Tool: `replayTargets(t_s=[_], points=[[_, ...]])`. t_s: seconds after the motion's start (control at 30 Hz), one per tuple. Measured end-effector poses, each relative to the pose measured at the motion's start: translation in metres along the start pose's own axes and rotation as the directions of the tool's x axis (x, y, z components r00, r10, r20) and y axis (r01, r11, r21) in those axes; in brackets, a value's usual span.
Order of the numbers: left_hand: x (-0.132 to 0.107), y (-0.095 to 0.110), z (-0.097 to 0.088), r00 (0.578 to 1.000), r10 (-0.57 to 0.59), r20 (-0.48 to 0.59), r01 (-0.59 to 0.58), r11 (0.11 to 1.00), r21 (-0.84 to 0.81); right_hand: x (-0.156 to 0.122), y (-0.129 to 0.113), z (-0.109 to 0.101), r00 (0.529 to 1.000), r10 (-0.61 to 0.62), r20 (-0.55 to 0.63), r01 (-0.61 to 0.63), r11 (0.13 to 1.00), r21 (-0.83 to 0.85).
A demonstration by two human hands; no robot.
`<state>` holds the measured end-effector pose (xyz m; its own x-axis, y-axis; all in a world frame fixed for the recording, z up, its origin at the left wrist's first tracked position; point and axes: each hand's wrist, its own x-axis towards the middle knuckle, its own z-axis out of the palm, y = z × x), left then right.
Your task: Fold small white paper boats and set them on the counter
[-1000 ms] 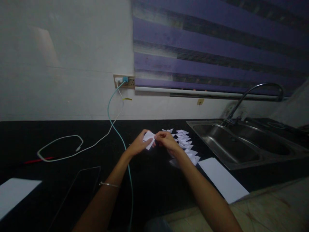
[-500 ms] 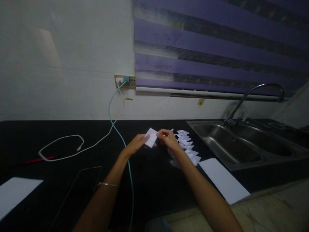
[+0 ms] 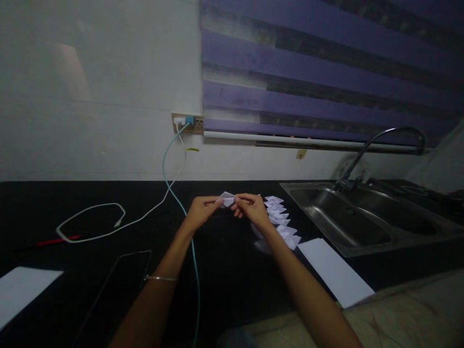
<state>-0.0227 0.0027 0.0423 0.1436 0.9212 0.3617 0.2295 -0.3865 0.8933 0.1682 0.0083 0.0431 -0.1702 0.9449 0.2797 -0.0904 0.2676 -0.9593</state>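
Observation:
A small folded piece of white paper (image 3: 227, 198) is held up between both hands over the black counter. My left hand (image 3: 202, 210) pinches its left corner between thumb and fingers. At its right corner, my right hand (image 3: 252, 208) grips it with thumb and forefinger, the other fingers curled below. Just beyond the right wrist lies a row of several folded white paper pieces (image 3: 278, 215), partly covered by the right hand and forearm. The fine creases of the held paper are too small to make out.
White paper sheets lie at right (image 3: 335, 270) and far left (image 3: 25, 290). A steel sink (image 3: 348, 249) with a tap (image 3: 366, 145) is at right. A teal cable (image 3: 195, 270) runs under the left arm. A white cable (image 3: 90, 208), a red pen-like object (image 3: 58, 240) and a dark flat device (image 3: 116, 285) lie left.
The paper has gone from a square facing me to a flatter, narrower shape, tilted or folded over. Both hands have turned slightly and the left hand has risen a little.

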Motion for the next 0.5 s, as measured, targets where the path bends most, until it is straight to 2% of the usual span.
replayTargets(t_s=[0.1,0.23,0.5], points=[[0.0003,0.0008,0.0002,0.999,-0.053,0.008,0.053,0.999,-0.004,-0.0001,0.0004,0.0001,1.0,-0.001,0.018,0.0,0.999,0.035],[0.001,0.0028,0.0001,0.997,-0.065,0.03,0.066,0.997,-0.027,0.0,0.0022,0.0,1.0,-0.001,0.027,-0.001,0.999,0.055],[0.0006,0.0059,0.0014,0.995,-0.083,0.052,0.088,0.992,-0.087,-0.0004,0.0088,0.0027,0.999,-0.007,-0.036,0.009,0.998,0.058]])
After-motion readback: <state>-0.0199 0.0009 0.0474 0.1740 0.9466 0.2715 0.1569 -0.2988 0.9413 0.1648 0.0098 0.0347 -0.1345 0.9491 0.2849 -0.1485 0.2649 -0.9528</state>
